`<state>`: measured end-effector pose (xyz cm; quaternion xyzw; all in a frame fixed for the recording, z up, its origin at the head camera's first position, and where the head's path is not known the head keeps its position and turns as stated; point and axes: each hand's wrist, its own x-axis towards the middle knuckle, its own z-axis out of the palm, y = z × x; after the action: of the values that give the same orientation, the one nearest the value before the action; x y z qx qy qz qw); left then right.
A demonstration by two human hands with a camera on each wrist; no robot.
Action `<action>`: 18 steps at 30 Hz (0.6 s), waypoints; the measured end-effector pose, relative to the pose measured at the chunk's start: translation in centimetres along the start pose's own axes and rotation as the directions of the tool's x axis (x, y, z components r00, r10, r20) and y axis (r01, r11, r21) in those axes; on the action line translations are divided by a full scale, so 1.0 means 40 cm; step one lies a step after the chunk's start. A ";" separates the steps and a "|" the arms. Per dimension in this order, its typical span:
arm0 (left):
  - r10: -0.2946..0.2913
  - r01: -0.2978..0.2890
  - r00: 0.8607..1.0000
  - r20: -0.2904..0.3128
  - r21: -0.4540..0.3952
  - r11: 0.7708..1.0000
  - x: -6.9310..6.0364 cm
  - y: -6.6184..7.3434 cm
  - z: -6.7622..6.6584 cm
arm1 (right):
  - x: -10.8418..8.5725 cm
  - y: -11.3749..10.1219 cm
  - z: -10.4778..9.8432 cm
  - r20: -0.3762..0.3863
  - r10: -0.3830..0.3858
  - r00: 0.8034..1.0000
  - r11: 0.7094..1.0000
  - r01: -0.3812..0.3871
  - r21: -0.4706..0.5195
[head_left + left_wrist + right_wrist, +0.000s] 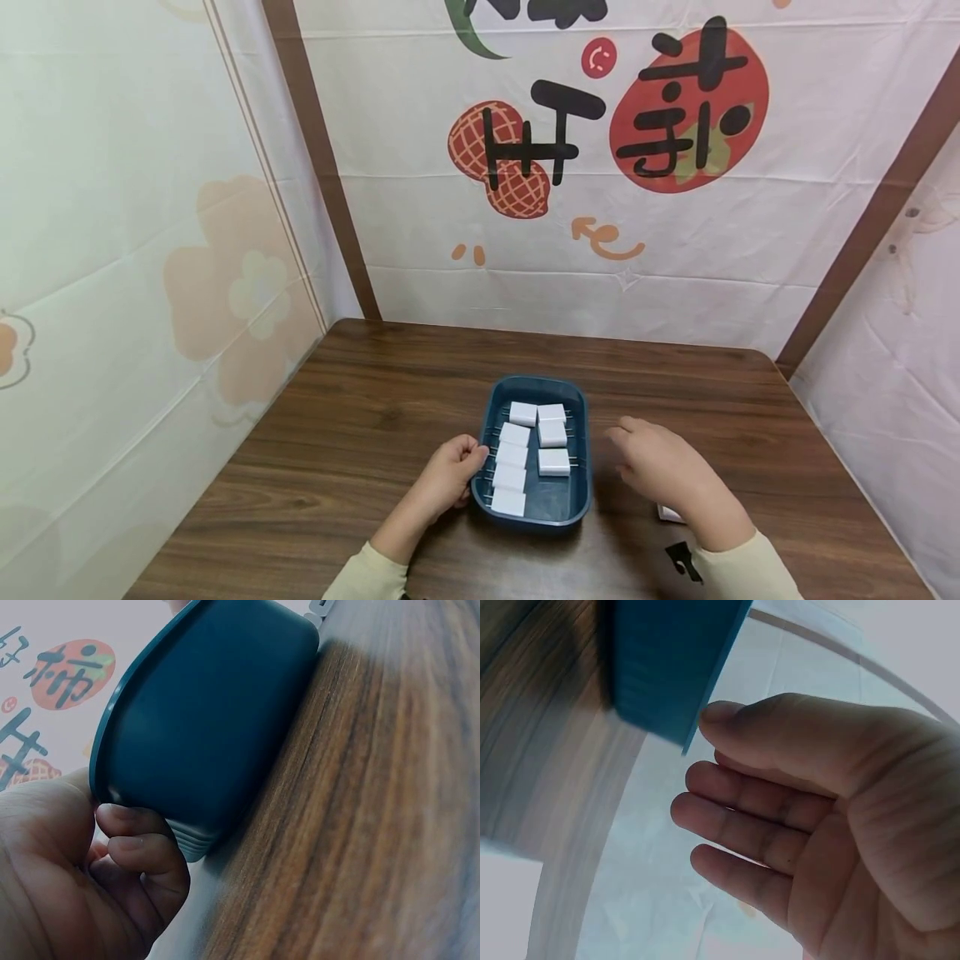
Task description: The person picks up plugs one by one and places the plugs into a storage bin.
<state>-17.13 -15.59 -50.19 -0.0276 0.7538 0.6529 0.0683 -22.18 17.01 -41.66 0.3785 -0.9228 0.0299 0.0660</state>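
Note:
A dark blue plastic tray [551, 518] stands on the table with several white plug adapters [554, 462] in it, lying in two columns, their thin metal prongs pointing toward the side walls. My left hand [448, 475] grips the tray's left rim, thumb over the edge and fingers curled against the outer wall, as the left wrist view also shows. To the right of the tray, my right hand [660, 462] hovers with loosely bent fingers [735, 825] and nothing in them. Partly hidden under the right wrist, another white adapter [670, 514] lies on the table.
The brown wood-grain table [390, 375] extends around the tray. A small black piece [682, 560] shows beside the right sleeve. Printed white cloth walls [420, 283] stand behind the table and at both sides.

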 end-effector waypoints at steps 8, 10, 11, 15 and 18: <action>0.011 -0.011 1.000 0.001 -0.003 1.000 -0.004 0.003 -0.001 | -0.044 0.041 0.002 0.141 0.113 0.984 0.991 -0.122 0.058; 0.013 -0.013 1.000 -0.002 -0.002 1.000 -0.003 0.002 -0.001 | -0.053 0.052 0.007 0.179 0.131 0.975 0.986 -0.147 0.079; 0.014 -0.014 1.000 -0.003 -0.001 1.000 -0.003 0.002 -0.001 | -0.057 0.057 0.011 0.199 0.140 0.970 0.984 -0.159 0.084; 0.015 -0.015 1.000 -0.004 -0.001 1.000 -0.004 0.002 -0.001 | -0.072 0.081 0.030 0.266 0.181 0.947 0.972 -0.214 0.099; 0.011 -0.011 1.000 -0.001 -0.005 1.000 -0.004 0.002 0.000 | -0.078 0.097 0.042 0.292 0.203 0.935 0.963 -0.244 0.113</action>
<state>-16.99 -15.59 -50.07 -0.0240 0.7522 0.6553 0.0644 -22.86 21.78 -43.78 0.2751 -0.9552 0.0521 -0.0960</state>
